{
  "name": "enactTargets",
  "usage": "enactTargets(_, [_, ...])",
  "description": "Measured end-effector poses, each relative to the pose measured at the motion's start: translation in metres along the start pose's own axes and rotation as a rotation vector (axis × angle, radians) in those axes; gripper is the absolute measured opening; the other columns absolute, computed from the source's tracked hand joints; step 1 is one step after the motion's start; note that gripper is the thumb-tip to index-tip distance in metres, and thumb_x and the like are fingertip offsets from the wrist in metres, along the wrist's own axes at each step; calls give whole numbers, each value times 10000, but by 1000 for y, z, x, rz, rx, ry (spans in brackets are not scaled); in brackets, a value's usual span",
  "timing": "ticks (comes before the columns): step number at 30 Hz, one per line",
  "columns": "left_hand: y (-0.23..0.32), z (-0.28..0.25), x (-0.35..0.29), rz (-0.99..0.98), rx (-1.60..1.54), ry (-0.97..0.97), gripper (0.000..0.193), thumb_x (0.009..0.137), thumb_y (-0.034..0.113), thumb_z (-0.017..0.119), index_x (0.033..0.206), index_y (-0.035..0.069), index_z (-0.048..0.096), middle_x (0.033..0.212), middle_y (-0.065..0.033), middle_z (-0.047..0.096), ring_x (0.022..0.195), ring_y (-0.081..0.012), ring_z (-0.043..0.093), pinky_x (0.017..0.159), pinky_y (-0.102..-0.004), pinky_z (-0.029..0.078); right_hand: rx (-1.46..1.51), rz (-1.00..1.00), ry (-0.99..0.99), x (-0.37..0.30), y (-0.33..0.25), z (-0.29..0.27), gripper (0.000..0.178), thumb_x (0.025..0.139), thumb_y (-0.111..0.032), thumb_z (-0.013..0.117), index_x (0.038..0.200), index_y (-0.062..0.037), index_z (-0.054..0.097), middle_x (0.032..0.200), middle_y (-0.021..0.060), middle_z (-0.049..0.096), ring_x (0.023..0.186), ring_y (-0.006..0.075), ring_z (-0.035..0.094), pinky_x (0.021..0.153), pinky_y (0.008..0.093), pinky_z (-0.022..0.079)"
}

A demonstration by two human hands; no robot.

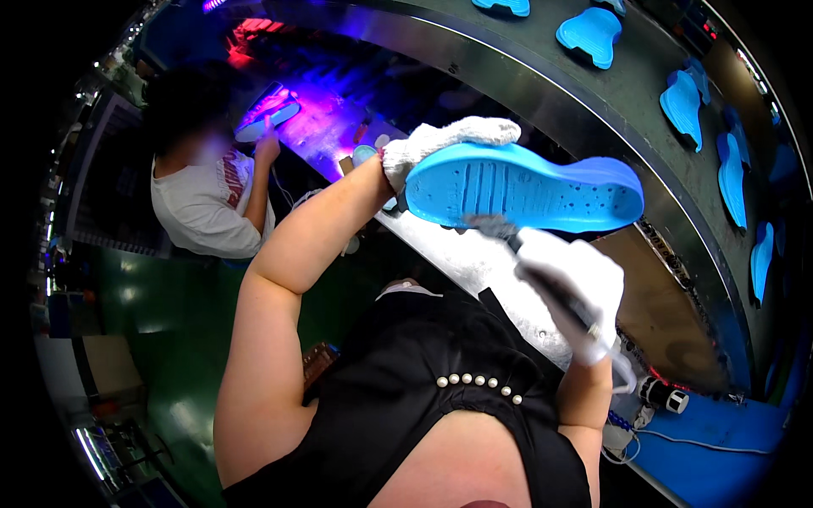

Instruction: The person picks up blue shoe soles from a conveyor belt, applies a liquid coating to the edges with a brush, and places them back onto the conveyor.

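A bright blue shoe sole [529, 190] is held up in front of me, its slotted and dimpled face turned toward my view. My left hand [449, 140], in a white knitted glove, grips its far-left edge; the fingers lie along the top rim and the thumb is hidden. My right hand [584, 271], also white-gloved and smeared by motion, is closed around the dark handle of a brush. The dark bristles [491, 225] of this brush meet the sole's near edge. A pale tube or cord [627, 372] hangs by my right wrist.
Beyond the sole, a dark conveyor belt [644, 93] with a metal rim curves to the right, carrying several blue soles. At left, a co-worker [212, 190] holds a sole [267, 123] under purple light. A brightly lit worktable [457, 254] and brown board [677, 313] lie near my hands.
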State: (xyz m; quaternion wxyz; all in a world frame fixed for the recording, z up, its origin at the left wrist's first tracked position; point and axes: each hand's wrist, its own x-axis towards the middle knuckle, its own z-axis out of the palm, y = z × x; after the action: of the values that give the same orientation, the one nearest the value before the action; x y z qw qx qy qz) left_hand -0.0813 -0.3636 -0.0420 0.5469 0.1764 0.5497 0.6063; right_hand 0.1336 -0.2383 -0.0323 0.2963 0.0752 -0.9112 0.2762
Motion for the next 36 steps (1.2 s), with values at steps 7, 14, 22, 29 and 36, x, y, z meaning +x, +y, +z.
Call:
enactTargets(7, [2, -21, 15, 76, -7, -330, 674, 862, 538, 602, 1272, 4, 571, 1057, -192, 674, 784, -277, 710, 596, -388, 607, -264, -88, -147, -8, -1, -11, 240, 667, -86, 748, 903, -129, 729, 912, 82, 726, 592, 178, 613, 545, 264, 481])
enactTargets(14, [11, -27, -1, -42, -43, -295, 848, 808, 670, 547, 1269, -41, 567, 1044, -289, 650, 763, -335, 705, 520, -401, 589, -293, -100, -124, 1, -8, -18, 244, 649, -69, 737, 891, -88, 731, 886, 113, 725, 612, 200, 618, 584, 273, 475])
enactTargets(22, [-22, -45, 39, 51, -262, -236, 776, 873, 560, 539, 1335, -63, 493, 1225, -305, 574, 1012, -419, 642, 835, -518, 549, 53, -118, -50, 9, -2, 5, 280, 624, -62, 829, 886, -83, 730, 923, 108, 733, 625, 195, 619, 577, 272, 473])
enactTargets(29, [-43, -31, 11, 301, -302, -174, 771, 914, 592, 452, 1371, -30, 462, 1212, -284, 590, 993, -348, 658, 851, -451, 548, 307, -104, -103, 9, 11, 29, 260, 642, -77, 837, 872, -59, 717, 819, 83, 711, 638, 204, 616, 586, 300, 476])
enactTargets(36, [-77, -85, -10, 176, -920, -642, 939, 855, 652, 521, 1444, -48, 308, 1250, -415, 476, 941, -590, 586, 708, -677, 500, 625, 403, 271, -47, 36, 29, 264, 757, -4, 749, 976, 15, 603, 981, 168, 678, 856, 201, 634, 769, 290, 502])
